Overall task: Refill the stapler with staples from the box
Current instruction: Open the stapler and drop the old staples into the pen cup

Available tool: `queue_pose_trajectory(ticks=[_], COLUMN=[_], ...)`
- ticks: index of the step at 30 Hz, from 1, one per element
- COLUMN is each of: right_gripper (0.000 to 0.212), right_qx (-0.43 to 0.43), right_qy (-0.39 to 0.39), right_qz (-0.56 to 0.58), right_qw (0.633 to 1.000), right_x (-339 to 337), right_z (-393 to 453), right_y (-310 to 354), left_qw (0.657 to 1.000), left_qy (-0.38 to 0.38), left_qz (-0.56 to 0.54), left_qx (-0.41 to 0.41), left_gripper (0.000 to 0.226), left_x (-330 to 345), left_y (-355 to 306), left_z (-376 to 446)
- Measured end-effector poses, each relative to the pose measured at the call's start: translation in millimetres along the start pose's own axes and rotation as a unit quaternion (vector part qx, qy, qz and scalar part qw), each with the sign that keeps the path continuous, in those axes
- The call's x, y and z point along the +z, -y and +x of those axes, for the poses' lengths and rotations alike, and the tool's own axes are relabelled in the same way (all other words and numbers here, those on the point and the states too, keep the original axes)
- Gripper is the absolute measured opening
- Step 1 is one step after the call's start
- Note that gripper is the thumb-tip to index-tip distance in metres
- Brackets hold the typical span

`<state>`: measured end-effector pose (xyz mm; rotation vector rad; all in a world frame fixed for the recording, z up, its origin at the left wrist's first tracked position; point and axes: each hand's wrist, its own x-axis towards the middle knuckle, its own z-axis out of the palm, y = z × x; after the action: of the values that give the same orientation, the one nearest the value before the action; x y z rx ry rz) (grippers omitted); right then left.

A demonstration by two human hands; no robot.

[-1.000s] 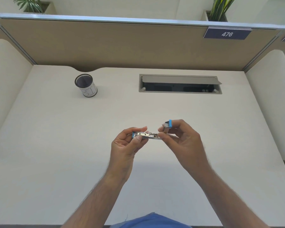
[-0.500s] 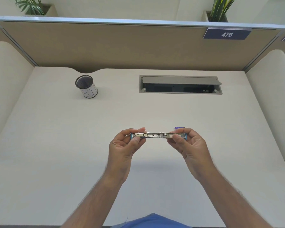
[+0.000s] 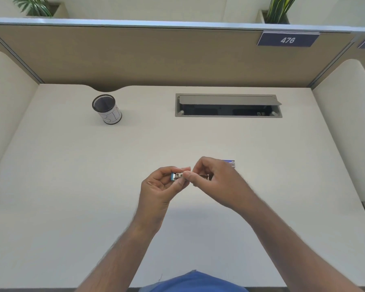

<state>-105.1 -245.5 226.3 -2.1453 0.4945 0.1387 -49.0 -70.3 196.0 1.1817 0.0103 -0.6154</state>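
Note:
A small blue and silver stapler (image 3: pixel 178 176) is held above the middle of the desk. My left hand (image 3: pixel 162 187) grips its left end, fingers wrapped around the blue tip. My right hand (image 3: pixel 214 179) pinches the stapler's metal part from the right, covering most of it. A small blue staple box (image 3: pixel 230 162) lies on the desk just behind my right hand, mostly hidden by it. No loose staples can be made out.
A black mesh cup with a white label (image 3: pixel 106 109) stands at the back left. An open cable tray (image 3: pixel 228 105) is set into the desk (image 3: pixel 72 186) at the back right. Partition walls close off the back and both sides.
The stapler was spread out long between both hands; now my right hand has moved left over it and it looks shorter. The blue box shows behind my right hand.

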Motion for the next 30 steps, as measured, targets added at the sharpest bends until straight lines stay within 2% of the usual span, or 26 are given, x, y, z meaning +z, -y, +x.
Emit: queue_pose_trajectory(ticks=[7, 14, 24, 30], right_gripper=[0.047, 0.043, 0.023, 0.003], right_qx=[0.019, 0.045, 0.076, 0.068], right_qy=[0.009, 0.022, 0.047, 0.051], right_qz=[-0.008, 0.025, 0.05, 0.057], right_qw=[1.0, 0.998, 0.995, 0.995], right_x=[2.9, 2.1, 0.0, -3.2], right_z=[6.4, 5.0, 0.4, -2.2], right_y=[7.2, 6.0, 9.9, 12.4], left_qw=[1.0, 0.999, 0.999, 0.999], left_qy=[0.001, 0.007, 0.002, 0.0], left_qz=[0.028, 0.05, 0.046, 0.05], left_qx=[-0.001, -0.003, -0.014, -0.013], left_gripper=[0.018, 0.02, 0.017, 0.017], left_x=[-3.6, -1.8, -3.4, -2.2], left_y=[-3.1, -0.7, 3.2, 3.1], left_z=[-0.7, -1.3, -3.9, -6.0])
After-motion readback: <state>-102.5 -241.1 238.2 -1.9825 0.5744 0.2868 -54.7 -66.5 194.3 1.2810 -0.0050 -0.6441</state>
